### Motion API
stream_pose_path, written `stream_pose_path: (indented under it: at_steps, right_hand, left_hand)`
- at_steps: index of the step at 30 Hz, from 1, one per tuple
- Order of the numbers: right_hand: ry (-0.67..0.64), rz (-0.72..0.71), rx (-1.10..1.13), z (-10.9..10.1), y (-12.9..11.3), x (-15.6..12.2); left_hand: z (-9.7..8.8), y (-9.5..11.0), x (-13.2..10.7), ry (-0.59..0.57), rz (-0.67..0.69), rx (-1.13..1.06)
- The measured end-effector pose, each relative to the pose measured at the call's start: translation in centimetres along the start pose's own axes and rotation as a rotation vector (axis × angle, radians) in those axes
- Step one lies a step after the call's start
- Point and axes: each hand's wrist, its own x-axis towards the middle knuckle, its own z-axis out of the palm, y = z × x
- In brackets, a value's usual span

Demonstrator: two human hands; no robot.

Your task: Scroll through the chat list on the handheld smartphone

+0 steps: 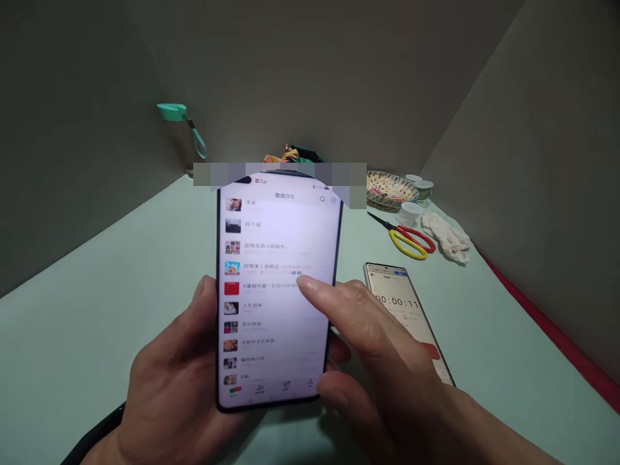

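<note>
My left hand (169, 368) grips a large smartphone (278, 290) upright in front of me, thumb along its left edge and fingertips wrapped round the right edge. Its lit screen shows a chat list. My right hand (372, 349) hovers at the phone's right side with the index finger stretched out, its tip touching the screen near the middle; the other fingers are curled in. A second phone (404, 307) lies flat on the pale green table (87, 323) just behind my right hand, showing a running timer.
Yellow-and-red handled scissors (409, 240), a crumpled white cloth (448, 237), a woven basket (390, 189) and small white cups (411, 210) sit at the back right. A teal strap (181, 119) hangs on the grey wall. Coloured items (290, 155) lie behind the phone. Red edge (557, 336) borders the table.
</note>
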Motion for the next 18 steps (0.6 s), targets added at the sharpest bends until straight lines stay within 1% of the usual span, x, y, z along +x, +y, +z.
stream_pose_path:
  at_steps: [6, 9, 13, 16, 18]
  right_hand:
    - [-0.002, -0.002, 0.004, -0.21, 0.01, 0.04]
    - [-0.037, -0.008, 0.035, -0.42, -0.18, 0.17]
    - [-0.036, -0.005, 0.029, -0.64, -0.4, 0.37]
    - [-0.087, 0.008, 0.012, -0.74, -0.42, 0.34]
    - [-0.1, 0.008, 0.009, -0.75, -0.4, 0.23]
  left_hand:
    - [-0.23, 0.06, -0.04, 0.016, 0.01, -0.005]
    - [-0.09, -0.13, 0.13, 0.034, 0.014, -0.009]
    - [0.24, -0.25, 0.2, 0.045, 0.018, -0.004]
    - [0.36, -0.16, 0.24, 0.059, 0.027, -0.002]
    - [0.4, -0.1, 0.3, 0.058, 0.042, -0.009]
